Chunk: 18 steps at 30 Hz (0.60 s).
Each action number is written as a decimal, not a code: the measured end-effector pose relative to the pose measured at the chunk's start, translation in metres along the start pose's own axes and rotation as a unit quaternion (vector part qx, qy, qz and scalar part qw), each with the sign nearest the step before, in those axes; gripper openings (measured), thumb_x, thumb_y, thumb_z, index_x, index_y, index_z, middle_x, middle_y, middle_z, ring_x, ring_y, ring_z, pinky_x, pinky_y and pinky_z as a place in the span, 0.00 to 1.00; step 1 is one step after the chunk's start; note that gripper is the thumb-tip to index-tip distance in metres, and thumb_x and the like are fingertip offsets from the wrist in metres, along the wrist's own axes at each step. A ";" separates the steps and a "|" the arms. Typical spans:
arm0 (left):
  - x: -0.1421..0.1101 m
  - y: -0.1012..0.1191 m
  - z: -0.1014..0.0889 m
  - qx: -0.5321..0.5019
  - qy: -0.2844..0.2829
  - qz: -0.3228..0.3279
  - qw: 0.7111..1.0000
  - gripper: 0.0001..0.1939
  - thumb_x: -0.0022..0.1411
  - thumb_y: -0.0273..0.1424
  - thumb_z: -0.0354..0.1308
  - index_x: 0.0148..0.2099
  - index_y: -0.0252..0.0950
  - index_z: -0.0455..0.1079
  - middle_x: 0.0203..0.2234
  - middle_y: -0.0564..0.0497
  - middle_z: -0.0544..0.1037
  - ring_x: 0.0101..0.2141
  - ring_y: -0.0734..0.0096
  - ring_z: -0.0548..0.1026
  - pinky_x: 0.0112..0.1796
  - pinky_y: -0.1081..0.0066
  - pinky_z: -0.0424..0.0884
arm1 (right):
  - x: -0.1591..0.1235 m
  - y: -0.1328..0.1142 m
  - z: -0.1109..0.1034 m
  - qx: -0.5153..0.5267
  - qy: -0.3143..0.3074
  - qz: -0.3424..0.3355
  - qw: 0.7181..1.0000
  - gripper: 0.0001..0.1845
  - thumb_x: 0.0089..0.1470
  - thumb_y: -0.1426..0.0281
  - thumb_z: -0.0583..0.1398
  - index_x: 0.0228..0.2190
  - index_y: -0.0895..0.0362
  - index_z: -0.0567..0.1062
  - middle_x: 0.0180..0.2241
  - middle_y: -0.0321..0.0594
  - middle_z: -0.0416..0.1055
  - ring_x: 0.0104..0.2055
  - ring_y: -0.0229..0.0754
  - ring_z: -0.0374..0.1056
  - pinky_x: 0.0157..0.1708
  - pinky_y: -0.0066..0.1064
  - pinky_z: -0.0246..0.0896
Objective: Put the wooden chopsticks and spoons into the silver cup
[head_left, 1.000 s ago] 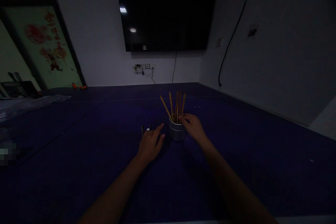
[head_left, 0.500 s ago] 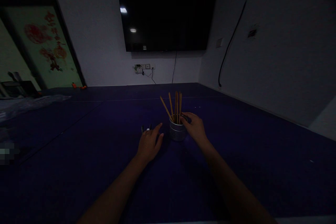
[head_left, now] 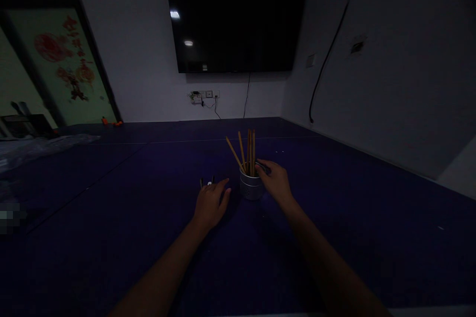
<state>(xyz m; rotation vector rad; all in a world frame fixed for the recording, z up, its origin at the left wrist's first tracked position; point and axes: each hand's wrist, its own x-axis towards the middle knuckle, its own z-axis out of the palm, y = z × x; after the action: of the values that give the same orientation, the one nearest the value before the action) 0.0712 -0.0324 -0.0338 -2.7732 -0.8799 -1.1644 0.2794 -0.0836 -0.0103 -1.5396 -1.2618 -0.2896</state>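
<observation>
Dim room, head view. A dark blue table (head_left: 111, 198) fills the lower field; all positions below are given relative to the small metal cup (head_left: 250, 186) standing upright near its middle. High behind the cup, a black wall screen (head_left: 237, 22) hangs on the far wall, with a socket strip (head_left: 203, 94) and a hanging cable below it. Far to the cup's left, a door panel with red paper cut-outs (head_left: 63, 59). The cup holds several wooden sticks (head_left: 247, 152), upright to slightly fanned, the leftmost leaning out to the left. The right hand (head_left: 275, 182) lies against the cup's right side, its fingers (head_left: 263, 166) curled at the rim beside the sticks; whether they pinch a stick or only touch the rim cannot be told in this light. The left hand (head_left: 210, 202) rests flat and relaxed on the table just left of the cup, grasping nothing, apart from the cup wall. Just beyond its fingertips lie two small dark pen-like items (head_left: 207, 181), too dim to identify
</observation>
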 end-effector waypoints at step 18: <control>0.011 -0.030 -0.017 0.056 -0.059 -0.302 0.950 0.10 0.58 0.35 0.53 0.39 0.37 0.72 0.38 0.47 0.77 0.39 0.66 0.74 0.35 0.72 0.64 | -0.006 -0.016 -0.009 -0.092 0.074 0.027 0.993 0.22 0.58 0.58 0.48 0.37 0.58 0.76 0.38 0.47 0.75 0.40 0.47 0.70 0.39 0.37 0.61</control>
<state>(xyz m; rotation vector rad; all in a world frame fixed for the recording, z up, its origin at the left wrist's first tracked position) 0.0513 -0.0054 -0.0207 -2.5664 -1.8336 -0.9438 0.2675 -0.0964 -0.0022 -1.6734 -1.0997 -0.4873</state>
